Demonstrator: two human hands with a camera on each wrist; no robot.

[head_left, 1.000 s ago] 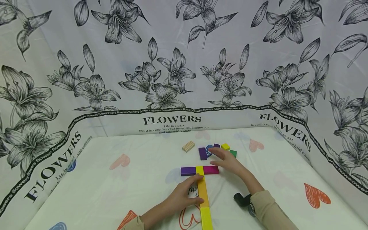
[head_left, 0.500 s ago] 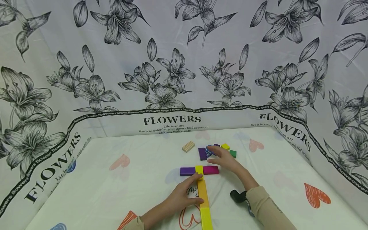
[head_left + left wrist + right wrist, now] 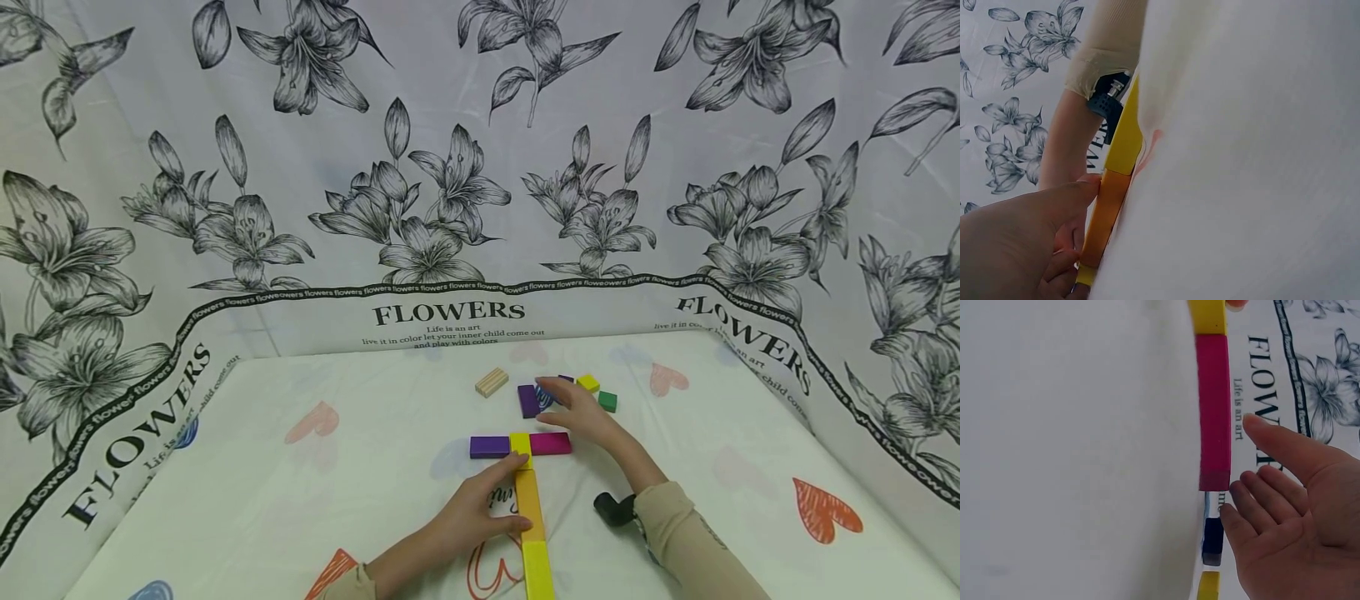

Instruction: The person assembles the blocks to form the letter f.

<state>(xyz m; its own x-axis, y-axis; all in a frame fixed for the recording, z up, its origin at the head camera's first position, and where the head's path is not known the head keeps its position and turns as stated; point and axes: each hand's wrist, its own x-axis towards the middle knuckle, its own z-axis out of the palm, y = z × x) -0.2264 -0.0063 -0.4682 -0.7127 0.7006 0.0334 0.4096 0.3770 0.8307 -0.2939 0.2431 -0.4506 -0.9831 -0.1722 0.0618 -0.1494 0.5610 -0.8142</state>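
A yellow block (image 3: 516, 439), an orange block (image 3: 530, 500) and a longer yellow block (image 3: 537, 571) lie end to end in a line. Across the far end, a purple block (image 3: 490, 447) sits on the left and a magenta block (image 3: 551, 443) on the right. My left hand (image 3: 472, 508) rests along the line, its thumb at the orange block and its fingertip at the far yellow one. Fingers spread and nothing in them, my right hand (image 3: 585, 410) is over the cloth behind the magenta block, beside a loose purple block (image 3: 527, 402).
Farther back lie pale wooden sticks (image 3: 492, 382), a yellow cube (image 3: 587, 383), a green block (image 3: 608, 402) and another purple block (image 3: 566, 379), partly hidden. A black device (image 3: 615, 509) sits by the right wrist. A flower-printed curtain (image 3: 420, 167) hangs behind the cloth-covered table (image 3: 360, 475).
My right hand has drifted slightly left, toward the loose purple block, uncovering more of the green block. The left hand and the blocks under it stay in place.
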